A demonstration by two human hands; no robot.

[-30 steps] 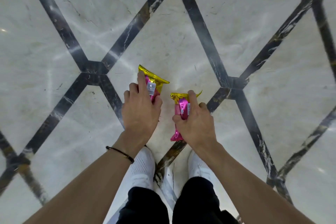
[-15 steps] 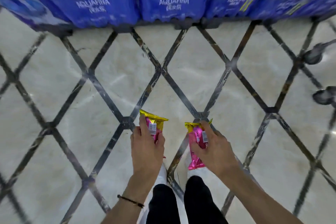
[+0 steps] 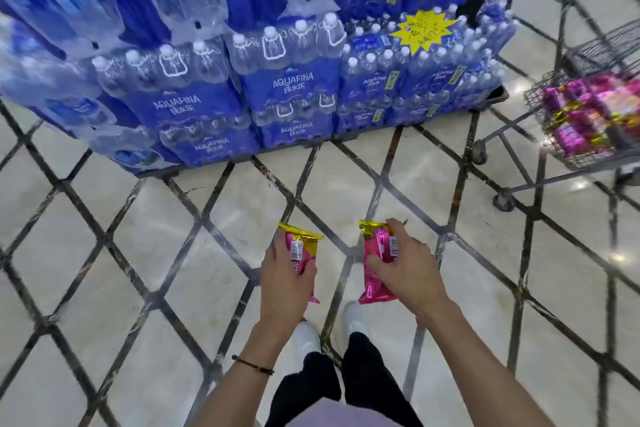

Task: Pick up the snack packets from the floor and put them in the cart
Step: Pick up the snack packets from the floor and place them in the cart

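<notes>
While L hand [image 3: 285,282] grips pkt [image 3: 302,248], R hand [image 3: 410,270] grips 2nd pkt [image 3: 375,276] — cart [image 3: 588,55] right.

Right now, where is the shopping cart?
In the head view the cart sits at the far right edge, just right of the stacked water packs, ahead and to the right of the right hand.

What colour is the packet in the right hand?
The packet is pink with a gold top; head view.

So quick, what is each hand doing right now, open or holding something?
Left hand: closed, holding a pink-and-gold snack packet.
Right hand: closed, holding a second snack packet.
</notes>
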